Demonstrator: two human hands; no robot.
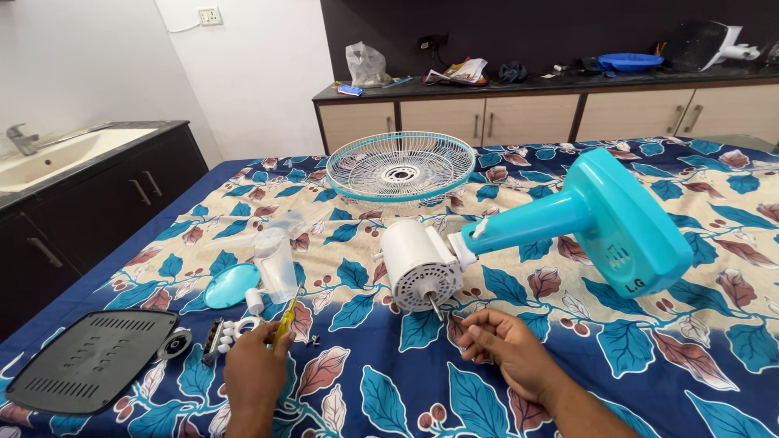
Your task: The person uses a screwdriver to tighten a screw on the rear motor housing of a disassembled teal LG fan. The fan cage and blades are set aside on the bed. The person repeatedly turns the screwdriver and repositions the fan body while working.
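Left hand (256, 369) closed around yellow-handled screwdriver (284, 322), near bed's front edge, left of centre. Right hand (510, 349) loosely curled, empty, resting just below white fan motor (419, 264). Small screws (312, 340) loose on patterned bedsheet (649, 381) — soft cloth could swallow them. Motor shaft points toward right hand — poke risk. Teal fan base (629, 223) lies tipped, may roll.

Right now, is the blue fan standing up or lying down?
Lying down. The fan stand rests on its side on the leafy bedsheet, its round base tipped up and the white motor touching the sheet.
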